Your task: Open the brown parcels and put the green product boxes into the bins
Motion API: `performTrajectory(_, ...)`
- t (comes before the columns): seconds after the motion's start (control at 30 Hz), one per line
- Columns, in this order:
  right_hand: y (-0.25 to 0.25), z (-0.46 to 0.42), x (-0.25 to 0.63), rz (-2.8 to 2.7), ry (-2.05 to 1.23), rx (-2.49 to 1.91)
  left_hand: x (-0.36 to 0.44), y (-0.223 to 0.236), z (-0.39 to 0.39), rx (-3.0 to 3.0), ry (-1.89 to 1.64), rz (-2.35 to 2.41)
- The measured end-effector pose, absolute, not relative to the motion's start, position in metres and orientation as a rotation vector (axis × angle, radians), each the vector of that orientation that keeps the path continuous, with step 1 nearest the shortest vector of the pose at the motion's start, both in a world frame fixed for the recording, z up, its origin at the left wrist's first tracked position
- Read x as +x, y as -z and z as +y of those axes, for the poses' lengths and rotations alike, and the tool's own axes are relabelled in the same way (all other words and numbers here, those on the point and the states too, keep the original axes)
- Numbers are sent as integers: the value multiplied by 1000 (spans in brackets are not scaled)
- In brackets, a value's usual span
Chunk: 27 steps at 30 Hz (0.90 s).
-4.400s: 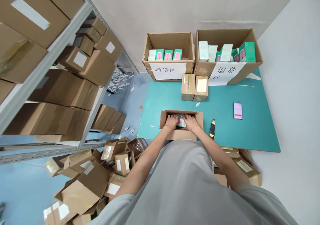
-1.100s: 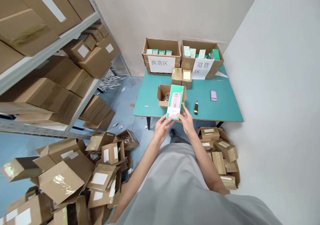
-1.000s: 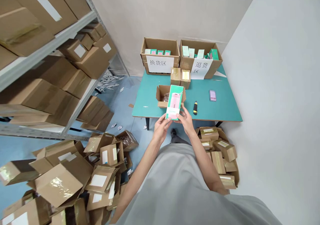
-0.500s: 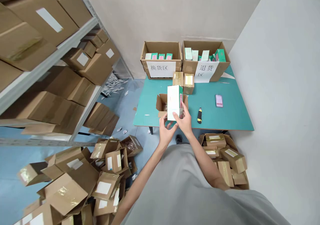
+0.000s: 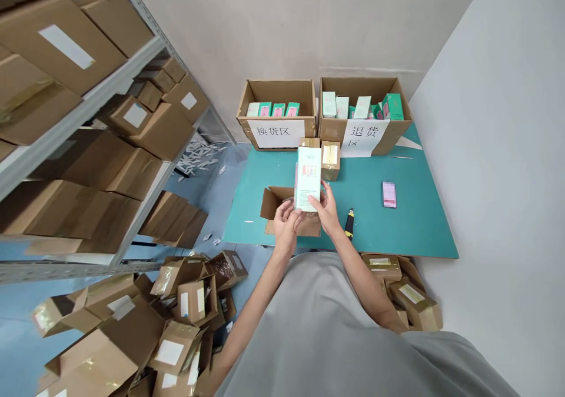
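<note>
Both hands hold a pale green and white product box [image 5: 308,179] upright above the table's near edge, its printed face towards me. My left hand [image 5: 286,227] grips its lower left corner with bent fingers. On the other side, my right hand [image 5: 327,212] has its thumb on the front face and its fingers round the right edge. Behind and below the product box stands an open cardboard carton [image 5: 270,204], partly hidden. Clear wrapping shows inside it. A black and yellow utility knife [image 5: 349,224] lies to the right of my right hand.
Two labelled cartons, left [image 5: 277,133] and right [image 5: 331,129], hold several product boxes at the back of the green table [image 5: 424,220]. A small taped carton [image 5: 330,160] and a phone [image 5: 389,194] lie nearer. Shelving [image 5: 150,50] and a pile of cartons [image 5: 132,320] stand left.
The product box has been turned, so a printed face now shows instead of the plain white one and green side. Both hands still hold it. The camera view has shifted slightly.
</note>
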State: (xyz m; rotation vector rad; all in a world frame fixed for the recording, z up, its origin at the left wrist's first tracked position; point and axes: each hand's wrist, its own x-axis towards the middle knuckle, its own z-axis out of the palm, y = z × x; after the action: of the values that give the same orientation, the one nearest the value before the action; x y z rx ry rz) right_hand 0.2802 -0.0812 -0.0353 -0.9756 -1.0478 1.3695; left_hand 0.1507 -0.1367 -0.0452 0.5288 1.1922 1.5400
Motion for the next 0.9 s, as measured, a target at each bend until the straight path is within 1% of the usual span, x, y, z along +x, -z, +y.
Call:
performTrajectory(0.17, 42, -57, 276, -1052, -1306, -1025, 157, 50, -114, 681, -1710, 1449)
performTrajectory(0.27, 49, -47, 270, -1090, -1258, -1062, 162, 49, -106, 800, -1733, 1501)
performTrajectory(0.37, 57, -37, 270, -1102, -1236, -1052, 161, 47, -100, 845, -1675, 1463)
performTrajectory(0.5, 64, -22, 273, -1023, -1261, -1022, 143, 45, -87, 525, -1494, 1282)
performTrajectory(0.6, 64, -15, 272, -977, -1312, -1015, 131, 44, -76, 408, -1367, 1106)
performTrajectory(0.8, 67, -7, 268, -980, -1344, -998, 131, 44, -66, 412, -1427, 1097)
performTrajectory(0.9, 67, -6, 267, -1006, -1313, -1037, 132, 49, -65, 417, -1439, 1200)
